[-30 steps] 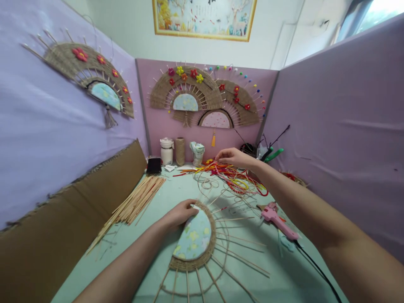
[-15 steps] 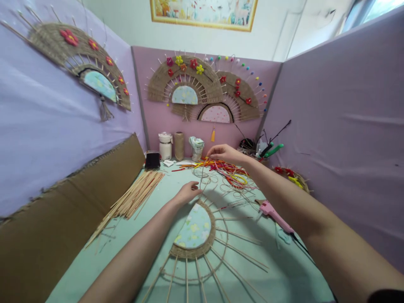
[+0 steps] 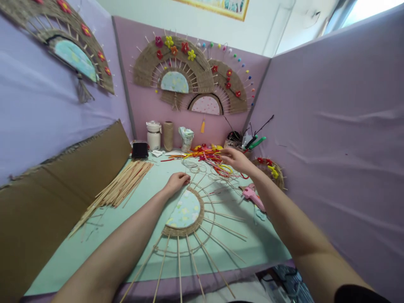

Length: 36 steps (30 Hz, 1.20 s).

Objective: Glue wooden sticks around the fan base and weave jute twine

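On the table lies a half-round fan frame (image 3: 186,210), its floral cloth centre edged with woven cord and thin sticks spreading outward. A loop of thin cord (image 3: 215,210) runs across the sticks. My left hand (image 3: 177,184) is at the frame's far end, thumb and fingers pinched together on the cord there; the fingertips partly hide it. Over the right side of the coloured pipe cleaners (image 3: 205,155) is my right hand (image 3: 236,160), its fingers apart and nothing visible between them. Loose thin cord (image 3: 194,167) curls between the two hands.
Bundled sticks (image 3: 121,183) lie left, beside a cardboard panel (image 3: 69,185). A pink glue gun (image 3: 253,197) lies under my right forearm. At the back stand a white jar (image 3: 154,136), a twine spool (image 3: 168,136) and a cup (image 3: 186,139). Finished fans (image 3: 173,63) hang behind.
My right hand has moved right and away from my left, its fingers spreading from a pinch on the cord. My left hand has closed at the frame's far end. The camera view has shifted.
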Tool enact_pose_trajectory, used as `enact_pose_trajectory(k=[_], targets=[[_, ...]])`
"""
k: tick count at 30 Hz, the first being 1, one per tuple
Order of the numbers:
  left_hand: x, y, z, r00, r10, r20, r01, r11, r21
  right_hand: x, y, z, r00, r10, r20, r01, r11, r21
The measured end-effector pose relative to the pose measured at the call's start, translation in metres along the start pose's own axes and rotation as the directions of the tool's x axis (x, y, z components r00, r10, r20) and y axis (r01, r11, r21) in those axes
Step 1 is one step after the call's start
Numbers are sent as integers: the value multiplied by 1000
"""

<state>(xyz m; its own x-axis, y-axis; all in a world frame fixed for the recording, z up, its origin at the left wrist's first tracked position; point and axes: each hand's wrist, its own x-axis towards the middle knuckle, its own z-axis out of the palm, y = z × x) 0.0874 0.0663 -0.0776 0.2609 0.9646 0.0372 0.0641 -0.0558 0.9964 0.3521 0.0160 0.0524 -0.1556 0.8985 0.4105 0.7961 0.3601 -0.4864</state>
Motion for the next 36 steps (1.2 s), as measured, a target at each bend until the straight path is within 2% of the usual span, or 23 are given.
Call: enact_pose_trajectory(k=[3, 6, 8, 11, 13, 16, 19, 25, 27, 30, 32, 36], targets=[[0, 2, 1, 1000, -11, -9, 11, 999, -48, -57, 19, -26, 987, 160, -1, -157, 968, -194], [0, 4, 1, 999, -32, -16, 30, 996, -85, -114, 36, -45, 942, 333, 47, -302, 899, -317], [0, 7, 1, 999, -46, -18, 44, 994, -101, -146, 46, -52, 905, 424, 28, -388, 852, -351], [-1, 10, 0, 997, -73, -19, 70, 991, -113, -179, 57, -56, 855, 517, -32, -493, 794, -354], [-1, 13, 0, 996, -86, -23, 83, 990, -117, -190, 60, -53, 840, 541, -29, -518, 785, -339], [-3, 15, 0, 995, -98, -32, 94, 989, -118, -189, 59, -39, 854, 520, 21, -486, 812, -323], [-5, 16, -1, 994, -100, -39, 95, 989, -116, -175, 53, -20, 857, 513, 36, -468, 807, -361], [-5, 14, -2, 996, -85, -38, 80, 990, -116, -152, 54, 5, 773, 624, -114, -601, 664, -444], [-4, 13, -2, 996, -82, -40, 77, 990, -117, -150, 58, 6, 763, 636, -115, -612, 654, -445], [-3, 11, -1, 996, -75, -45, 69, 990, -119, -150, 64, 2, 748, 664, -9, -609, 680, -408], [-3, 10, -2, 997, -67, -45, 62, 991, -120, -150, 66, -5, 740, 673, 15, -623, 693, -362], [-2, 10, -2, 998, -60, -35, 55, 991, -124, -148, 64, -29, 759, 640, -118, -646, 718, -259]])
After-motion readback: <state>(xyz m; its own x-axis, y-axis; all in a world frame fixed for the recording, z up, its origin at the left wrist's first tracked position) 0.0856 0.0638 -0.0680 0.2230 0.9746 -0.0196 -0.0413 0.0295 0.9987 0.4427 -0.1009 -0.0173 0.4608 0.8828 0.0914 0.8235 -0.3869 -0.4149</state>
